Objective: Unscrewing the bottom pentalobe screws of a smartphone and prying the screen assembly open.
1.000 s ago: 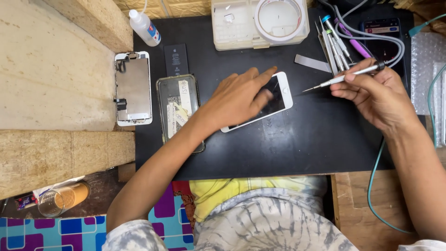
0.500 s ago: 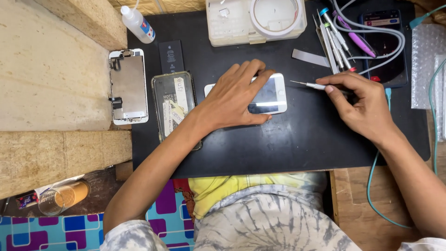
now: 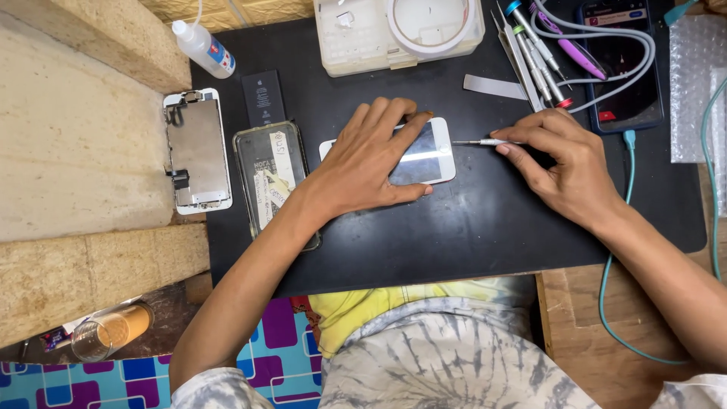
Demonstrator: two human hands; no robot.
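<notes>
A white smartphone (image 3: 428,155) lies flat, screen up, in the middle of a black work mat (image 3: 469,235). My left hand (image 3: 367,163) presses down on it, fingers spread over the glass. My right hand (image 3: 564,163) pinches a thin silver screwdriver (image 3: 481,142) whose tip points at the phone's right end, nearly touching it.
Left of the phone lie a clear phone case (image 3: 273,178) with paper slips, a black battery (image 3: 263,97) and a detached screen assembly (image 3: 197,151). At the back are a squeeze bottle (image 3: 203,47), a white parts tray (image 3: 397,30), several screwdrivers (image 3: 534,57), a dark phone (image 3: 622,64) with cables, and a metal strip (image 3: 492,87).
The phone has been turned level on the mat under my left hand. My right hand has brought the screwdriver down and left, so its tip is at the phone's right end.
</notes>
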